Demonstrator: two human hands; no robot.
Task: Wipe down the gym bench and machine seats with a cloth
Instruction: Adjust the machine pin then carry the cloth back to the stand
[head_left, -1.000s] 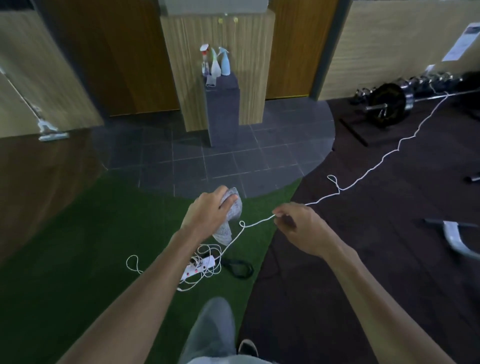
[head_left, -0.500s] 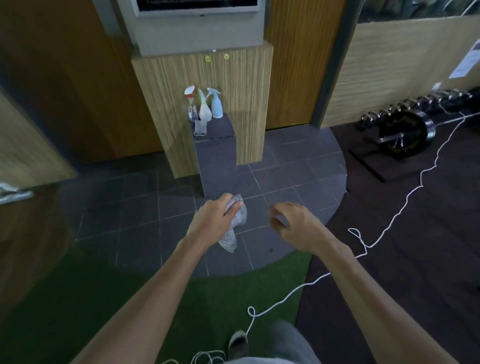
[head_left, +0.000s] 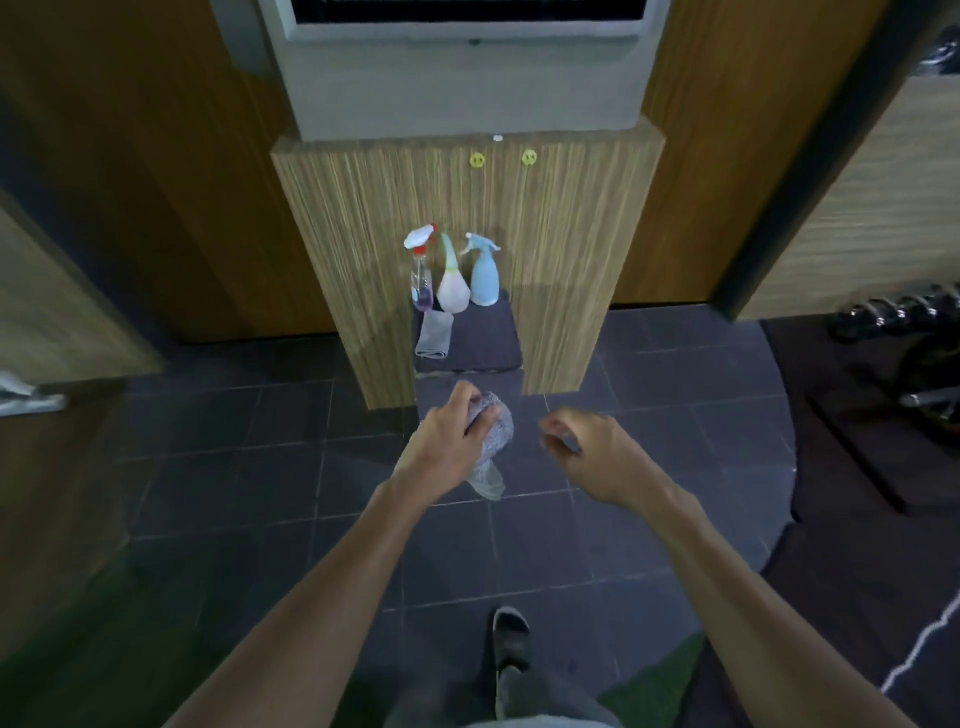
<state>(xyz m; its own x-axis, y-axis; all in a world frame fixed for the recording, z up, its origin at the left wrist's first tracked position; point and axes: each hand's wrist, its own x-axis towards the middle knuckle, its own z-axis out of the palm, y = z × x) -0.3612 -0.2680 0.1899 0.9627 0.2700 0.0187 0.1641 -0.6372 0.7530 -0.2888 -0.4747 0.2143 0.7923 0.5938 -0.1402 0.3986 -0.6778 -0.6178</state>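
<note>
Grey speckled cloth (head_left: 494, 431), bunched up in the left hand (head_left: 451, 440), its loose tail hanging below the fist, held above the dark tiled floor (head_left: 260, 467)

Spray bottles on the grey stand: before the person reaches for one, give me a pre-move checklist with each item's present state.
1. Cloth in hand: ok, the left hand grips it bunched up.
2. Free hand for a bottle: ok, the right hand holds nothing, fingers loosely curled.
3. Spray bottles upright on the grey stand: ok, the red-topped bottle, the white bottle and the blue bottle all stand.
4. Liquid in the bottles: cannot tell, except a purple tint low in the red-topped one.
5. Spare folded cloth on the stand: ok, lying in front of the bottles.
6. Path clear: ok, bare floor tiles ahead.
</note>
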